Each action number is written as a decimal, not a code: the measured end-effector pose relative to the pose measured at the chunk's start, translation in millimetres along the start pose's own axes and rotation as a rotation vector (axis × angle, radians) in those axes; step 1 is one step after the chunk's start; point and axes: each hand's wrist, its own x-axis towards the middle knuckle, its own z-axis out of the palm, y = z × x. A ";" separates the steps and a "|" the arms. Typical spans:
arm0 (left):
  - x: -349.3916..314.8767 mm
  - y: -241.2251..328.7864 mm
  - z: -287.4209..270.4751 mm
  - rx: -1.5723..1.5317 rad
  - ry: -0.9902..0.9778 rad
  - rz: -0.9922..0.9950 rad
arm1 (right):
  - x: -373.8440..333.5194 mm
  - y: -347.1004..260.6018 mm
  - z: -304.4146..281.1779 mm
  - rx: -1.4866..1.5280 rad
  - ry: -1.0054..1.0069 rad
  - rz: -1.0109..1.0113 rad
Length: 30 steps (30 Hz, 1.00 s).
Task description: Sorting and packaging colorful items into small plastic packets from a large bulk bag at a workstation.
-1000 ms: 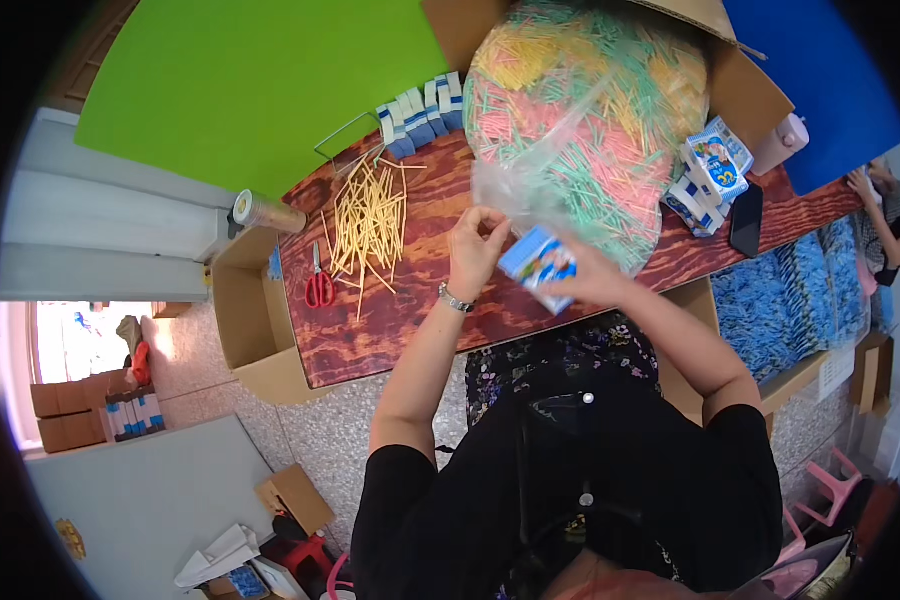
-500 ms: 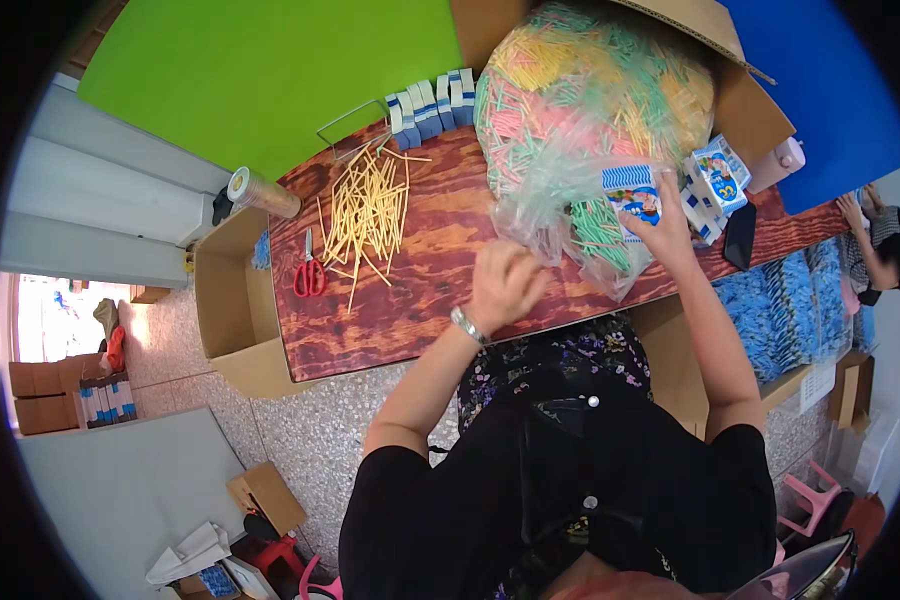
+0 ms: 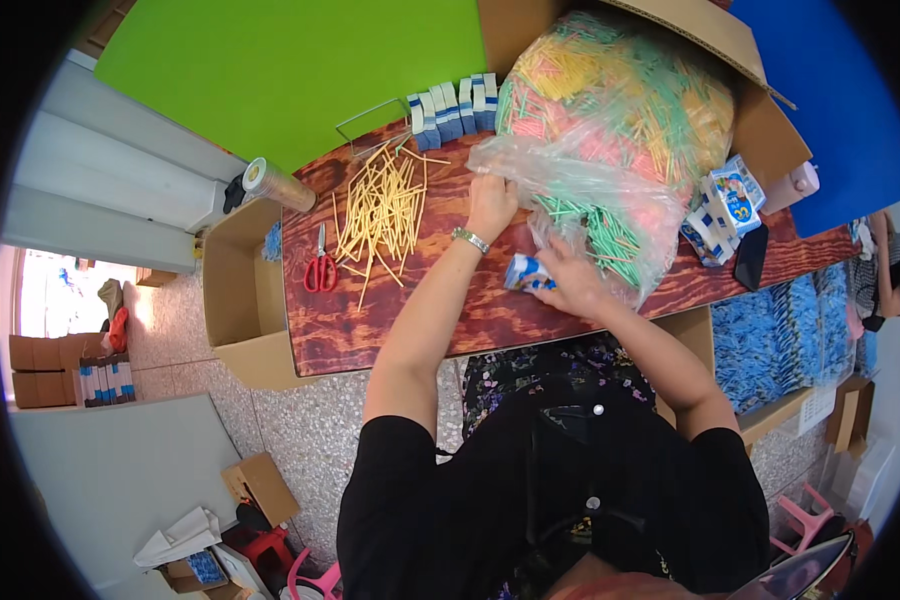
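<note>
My left hand (image 3: 492, 205), with a metal watch on its wrist, is closed on the edge of a large clear plastic bag (image 3: 530, 165). Pastel pink, yellow and green thin sticks fill the bag, and a cluster of green sticks (image 3: 610, 243) lies at its near opening. Just in front of that opening, my right hand (image 3: 573, 283) grips a small blue-and-white packet (image 3: 526, 272), partly covered by the fingers. Pale yellow sticks (image 3: 382, 215) lie in a loose heap to the left, beside red-handled scissors (image 3: 320, 268).
Blue-and-white small boxes (image 3: 452, 110) stand in a row at the back. Printed packets (image 3: 727, 205) and a dark phone (image 3: 751, 257) lie at the right. A cardboard box (image 3: 785, 135) rises behind the bag. Blue bundles (image 3: 780, 330) fill a box below the table's right edge.
My right hand has moved left across the bag's opening with the packet. My left hand has moved up and away onto the bag's edge, and the plastic is pulled left.
</note>
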 end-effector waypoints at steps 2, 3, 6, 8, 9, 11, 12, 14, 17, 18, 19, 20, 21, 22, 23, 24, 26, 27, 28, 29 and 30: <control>16.4 4.7 -14.9 0.042 -0.020 0.058 | 15.4 5.6 -7.6 0.039 -0.092 0.111; 26.9 6.5 -24.0 0.069 -0.057 0.093 | 20.1 4.4 -11.9 0.076 -0.182 0.220; 53.1 -9.0 -43.8 0.171 -0.086 0.126 | 19.4 -8.0 -26.7 0.245 -0.046 0.083; 61.5 -16.7 -57.9 0.321 -0.182 0.114 | 20.5 -12.6 -35.2 0.394 0.003 0.010; 65.9 -13.6 -61.6 0.316 -0.187 0.119 | 19.9 -11.9 -38.6 0.457 0.005 0.038; 70.4 -5.9 -66.5 0.210 -0.072 0.167 | 17.8 -3.6 -34.6 0.521 0.012 0.074; 69.6 -12.8 -68.8 0.216 -0.070 0.168 | 17.5 3.0 -24.8 0.478 -0.006 0.052; 59.1 -43.4 -70.1 0.350 -0.086 0.236 | 18.0 1.0 -13.3 0.442 -0.033 0.021; 51.8 -69.6 -71.2 0.534 -0.168 0.117 | 7.5 13.2 14.7 0.337 -0.194 0.039; 53.7 -73.0 -74.3 0.537 -0.167 0.113 | 7.2 14.3 14.1 0.338 -0.198 0.036; 57.0 -76.2 -77.5 0.605 -0.136 0.100 | 7.6 15.0 13.7 0.327 -0.175 -0.060; 60.3 -79.0 -80.4 0.673 -0.104 0.086 | 8.8 15.1 13.7 0.316 -0.152 -0.156; 64.2 -80.4 -83.4 0.677 -0.104 0.080 | 13.4 11.0 7.8 0.318 -0.157 -0.161; 68.7 -79.8 -86.4 0.624 -0.166 0.027 | 18.7 3.5 -3.5 0.303 -0.283 -0.062; 70.5 -79.0 -89.2 0.571 -0.227 -0.027 | 22.9 -1.9 -9.6 0.286 -0.408 0.036; 67.3 -80.9 -87.5 0.572 -0.226 -0.029 | 23.8 -4.7 -11.0 0.285 -0.410 0.034; 53.3 -90.4 -82.4 0.552 -0.056 0.136 | 30.7 -9.3 -12.6 0.284 -0.267 -0.118; 40.4 -93.3 -77.0 0.434 0.121 0.141 | 33.8 -9.0 -14.1 0.283 -0.267 -0.119; 22.7 -90.8 -66.3 0.350 0.222 0.088 | 37.6 -7.2 -16.0 0.318 -0.267 -0.110; 4.3 -87.8 -54.2 0.267 0.322 0.033 | 40.4 -7.0 -17.0 0.354 -0.270 -0.102; -9.7 -88.3 -43.0 0.134 0.293 -0.120 | 48.7 -11.3 -19.6 0.360 -0.294 -0.066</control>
